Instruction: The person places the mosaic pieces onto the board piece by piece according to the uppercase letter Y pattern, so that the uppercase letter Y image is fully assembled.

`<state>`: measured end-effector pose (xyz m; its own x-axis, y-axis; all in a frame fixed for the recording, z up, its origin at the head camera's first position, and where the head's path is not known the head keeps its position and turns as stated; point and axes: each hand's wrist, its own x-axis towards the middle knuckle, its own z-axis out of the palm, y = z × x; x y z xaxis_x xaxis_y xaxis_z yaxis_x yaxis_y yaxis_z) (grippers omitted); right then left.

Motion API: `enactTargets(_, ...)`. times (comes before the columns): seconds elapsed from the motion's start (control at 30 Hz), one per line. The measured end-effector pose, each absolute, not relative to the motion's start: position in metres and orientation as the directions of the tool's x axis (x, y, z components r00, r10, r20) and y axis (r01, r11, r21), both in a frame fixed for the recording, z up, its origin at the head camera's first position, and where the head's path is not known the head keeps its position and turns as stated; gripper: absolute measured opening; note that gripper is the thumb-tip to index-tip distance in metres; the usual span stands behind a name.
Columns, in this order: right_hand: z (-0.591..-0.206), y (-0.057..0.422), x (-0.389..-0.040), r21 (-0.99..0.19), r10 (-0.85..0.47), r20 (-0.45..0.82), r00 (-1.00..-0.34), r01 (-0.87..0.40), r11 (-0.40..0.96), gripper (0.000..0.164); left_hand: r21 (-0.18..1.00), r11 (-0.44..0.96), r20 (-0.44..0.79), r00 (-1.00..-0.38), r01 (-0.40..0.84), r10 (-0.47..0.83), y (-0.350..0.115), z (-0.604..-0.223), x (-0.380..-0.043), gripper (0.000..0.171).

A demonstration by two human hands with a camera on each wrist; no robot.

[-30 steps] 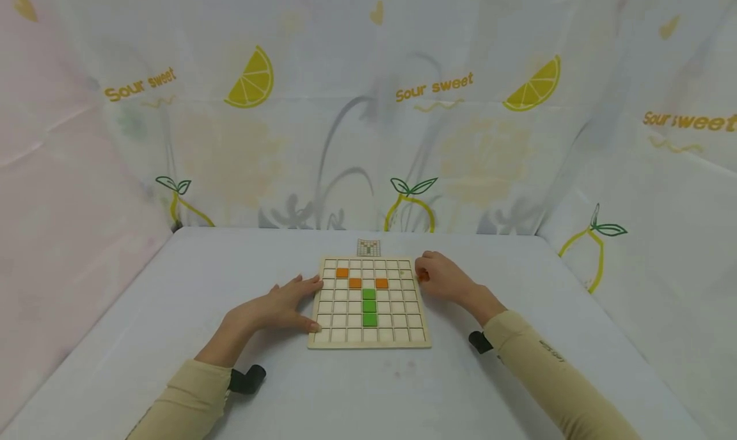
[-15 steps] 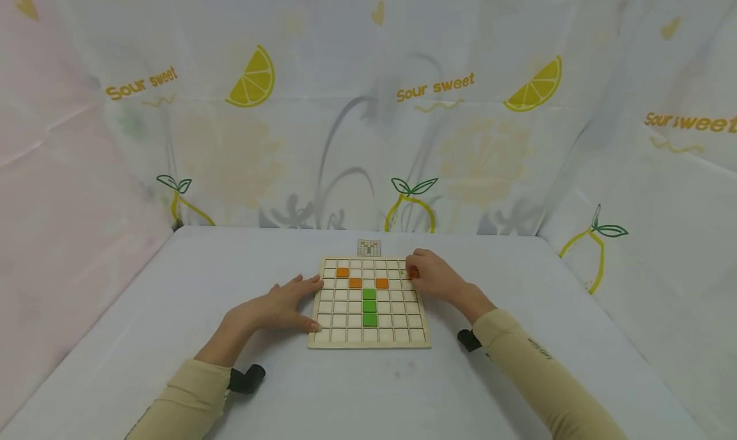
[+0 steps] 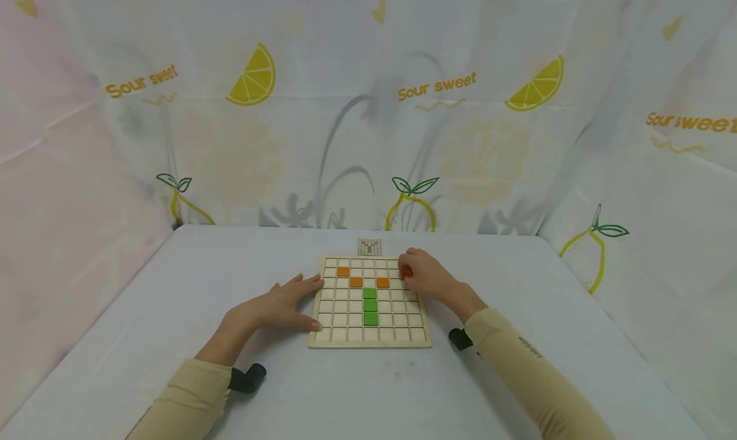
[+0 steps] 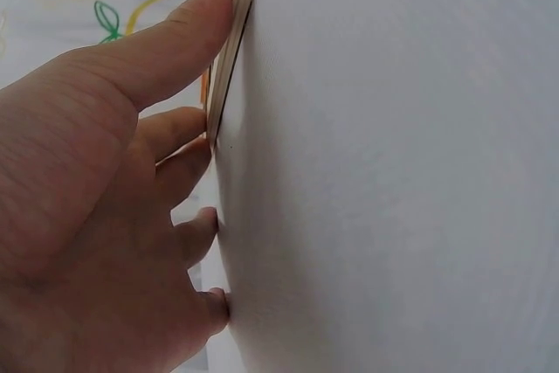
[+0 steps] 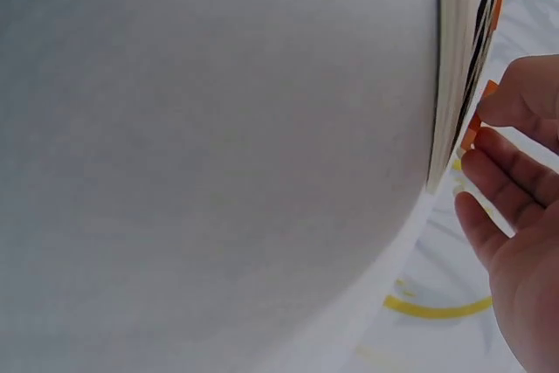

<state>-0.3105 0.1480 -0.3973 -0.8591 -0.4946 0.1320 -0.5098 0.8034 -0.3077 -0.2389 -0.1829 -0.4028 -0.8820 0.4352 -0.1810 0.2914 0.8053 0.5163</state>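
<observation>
A wooden grid board (image 3: pixel 340 333) lies flat on the white table. Three green tiles (image 3: pixel 370 306) run up its middle column. Above them are orange tiles, two (image 3: pixel 356 282) stepping up to the left and one (image 3: pixel 382 282) on the right. My left hand (image 3: pixel 276 309) rests at the board's left edge with fingers spread, the thumb (image 4: pixel 188 45) on the rim in the left wrist view. Over the board's upper right, my right hand (image 3: pixel 428 277) pinches another orange tile (image 5: pixel 472 133) between thumb and fingertips, low by the surface.
Just behind the board lies a small card (image 3: pixel 369 247) printed with a grid pattern. White cloth covers the table (image 3: pixel 357 395), and curtains with lemon prints (image 3: pixel 250 82) hang at the back and both sides. A black wrist camera mount (image 3: pixel 247 380) sits under the left forearm.
My right hand has moved left, from beside the board's right edge to over its upper right squares, carrying the orange tile. The left hand has stayed put.
</observation>
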Motion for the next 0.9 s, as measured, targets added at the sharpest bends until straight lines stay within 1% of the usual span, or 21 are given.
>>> enactTargets(0.3, -0.397, 0.141, -0.312, -0.3, -0.544, 0.149, -0.826, -0.562, 0.771, 0.014, 0.517, 0.81, -0.19, -0.886, 0.275, 0.422, -0.183, -0.404, -0.239, 0.096)
enactTargets(0.57, -0.399, 0.135, -0.318, -0.269, -0.543, 0.135, -0.829, -0.558, 0.785, 0.015, 0.515, 0.811, -0.188, -0.887, 0.277, 0.422, -0.183, -0.403, -0.239, 0.096)
enactTargets(0.9, -0.401, 0.131, -0.322, -0.285, -0.568, 0.149, -0.81, -0.585, 0.76, 0.017, 0.519, 0.808, -0.184, -0.887, 0.279, 0.424, -0.182, -0.402, -0.24, 0.097)
